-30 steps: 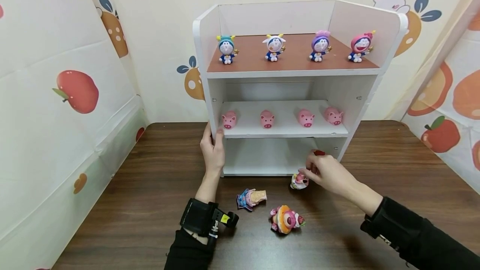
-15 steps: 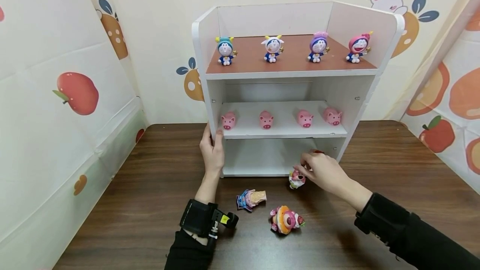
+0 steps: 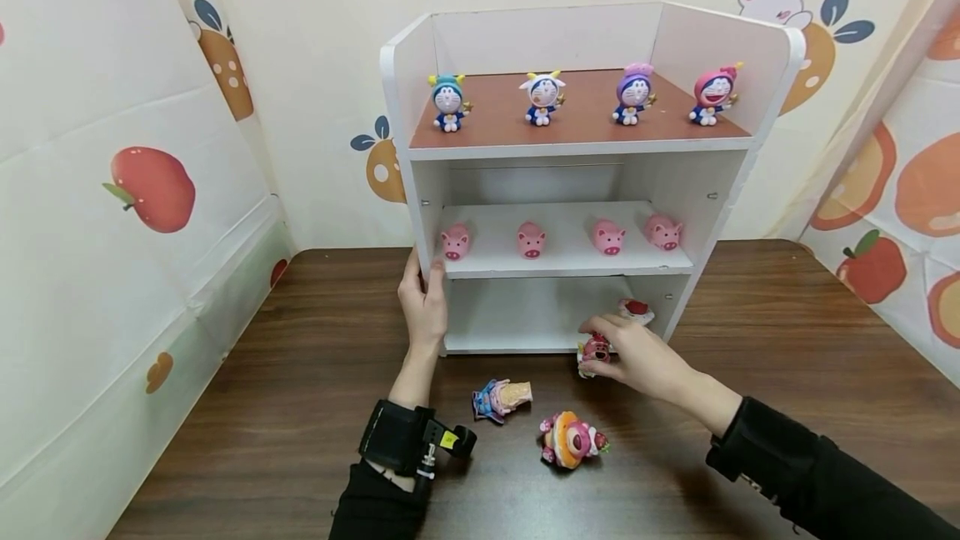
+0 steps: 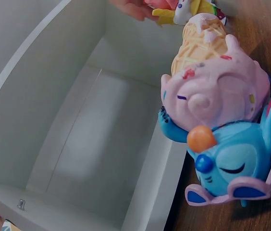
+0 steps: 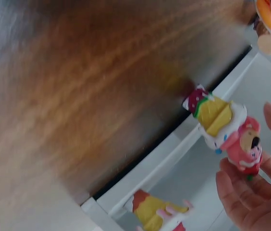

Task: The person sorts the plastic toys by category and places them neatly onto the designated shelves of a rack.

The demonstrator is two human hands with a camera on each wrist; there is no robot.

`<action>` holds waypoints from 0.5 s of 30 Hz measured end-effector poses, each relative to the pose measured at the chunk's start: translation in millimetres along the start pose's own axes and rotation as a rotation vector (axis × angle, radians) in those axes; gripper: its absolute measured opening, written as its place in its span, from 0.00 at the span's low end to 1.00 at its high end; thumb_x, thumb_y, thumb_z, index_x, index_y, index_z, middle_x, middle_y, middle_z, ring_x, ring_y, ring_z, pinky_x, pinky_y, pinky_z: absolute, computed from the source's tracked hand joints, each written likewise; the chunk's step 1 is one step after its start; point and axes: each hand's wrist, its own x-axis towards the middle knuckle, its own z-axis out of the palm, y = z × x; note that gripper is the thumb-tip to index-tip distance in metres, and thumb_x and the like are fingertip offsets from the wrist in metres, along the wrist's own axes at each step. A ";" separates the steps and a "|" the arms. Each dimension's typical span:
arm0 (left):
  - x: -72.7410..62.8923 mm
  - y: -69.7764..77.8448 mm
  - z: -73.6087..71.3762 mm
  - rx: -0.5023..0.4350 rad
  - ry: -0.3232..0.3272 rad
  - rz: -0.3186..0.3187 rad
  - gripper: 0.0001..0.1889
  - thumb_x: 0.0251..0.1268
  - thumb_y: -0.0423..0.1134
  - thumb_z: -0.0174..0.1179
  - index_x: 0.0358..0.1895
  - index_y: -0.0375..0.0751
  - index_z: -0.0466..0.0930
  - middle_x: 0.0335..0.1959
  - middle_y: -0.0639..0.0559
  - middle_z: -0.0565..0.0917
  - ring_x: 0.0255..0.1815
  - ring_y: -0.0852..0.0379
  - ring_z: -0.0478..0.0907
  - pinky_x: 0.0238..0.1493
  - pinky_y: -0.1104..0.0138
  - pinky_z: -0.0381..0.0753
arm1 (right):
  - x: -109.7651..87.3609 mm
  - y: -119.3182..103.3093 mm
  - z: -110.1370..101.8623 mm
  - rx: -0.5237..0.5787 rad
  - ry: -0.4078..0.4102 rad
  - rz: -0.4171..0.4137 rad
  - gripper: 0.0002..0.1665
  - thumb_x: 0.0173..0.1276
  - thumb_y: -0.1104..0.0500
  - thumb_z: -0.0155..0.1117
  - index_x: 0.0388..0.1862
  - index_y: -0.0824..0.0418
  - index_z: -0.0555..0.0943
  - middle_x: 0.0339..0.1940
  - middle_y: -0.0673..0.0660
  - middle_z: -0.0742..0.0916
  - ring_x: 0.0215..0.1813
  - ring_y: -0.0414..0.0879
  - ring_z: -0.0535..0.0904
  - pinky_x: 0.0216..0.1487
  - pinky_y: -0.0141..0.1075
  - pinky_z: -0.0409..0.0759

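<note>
My left hand [image 3: 423, 302] grips the lower left side panel of a white shelf unit [image 3: 551, 273], thumb at its front edge. At the bottom shelf's front right, my right hand [image 3: 633, 352] has thumb and fingers around a pink bear figurine [image 5: 243, 144] with a yellow cone-like body. Behind that hand, a figurine with a red top [image 3: 636, 307] sits on the bottom shelf, partly hidden. On the table in front lie a blue figurine with a pink ice-cream cone [image 4: 217, 96] and a pink bear figurine with an orange ring [image 3: 572, 440].
Several costumed blue-and-white cat figurines [image 3: 542, 98] stand in a row on the brown top shelf. Several pink pig figurines [image 3: 531, 240] line the middle shelf. The unit stands on a dark wooden table [image 3: 285, 407], against a wall with fruit pictures [image 3: 153, 190].
My right hand has come left and its thumb and fingers have spread around the bear figurine, which has shifted slightly. The red-topped figurine shows more behind it. My left hand stays put.
</note>
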 end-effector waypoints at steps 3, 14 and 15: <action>-0.2 -0.2 -0.2 -0.001 0.002 -0.001 0.22 0.65 0.27 0.48 0.63 0.27 0.67 0.61 0.33 0.73 0.60 0.44 0.71 0.60 0.47 0.68 | -0.8 -2.2 3.5 -0.017 -0.008 -0.017 0.22 0.50 0.59 0.75 0.43 0.65 0.79 0.38 0.57 0.84 0.41 0.48 0.81 0.40 0.42 0.80; 0.4 1.0 0.5 0.004 0.013 0.003 0.23 0.64 0.28 0.48 0.63 0.27 0.68 0.60 0.33 0.74 0.59 0.43 0.72 0.58 0.47 0.70 | -0.7 -2.7 7.1 -0.045 -0.058 0.000 0.23 0.44 0.63 0.78 0.40 0.64 0.79 0.37 0.56 0.83 0.40 0.49 0.82 0.40 0.43 0.81; 0.3 1.2 0.5 0.003 0.013 0.002 0.23 0.64 0.28 0.48 0.63 0.27 0.68 0.60 0.33 0.74 0.59 0.43 0.72 0.59 0.47 0.70 | -0.4 -2.5 7.1 -0.044 -0.060 -0.001 0.23 0.44 0.63 0.78 0.40 0.64 0.79 0.37 0.56 0.83 0.40 0.49 0.82 0.40 0.43 0.80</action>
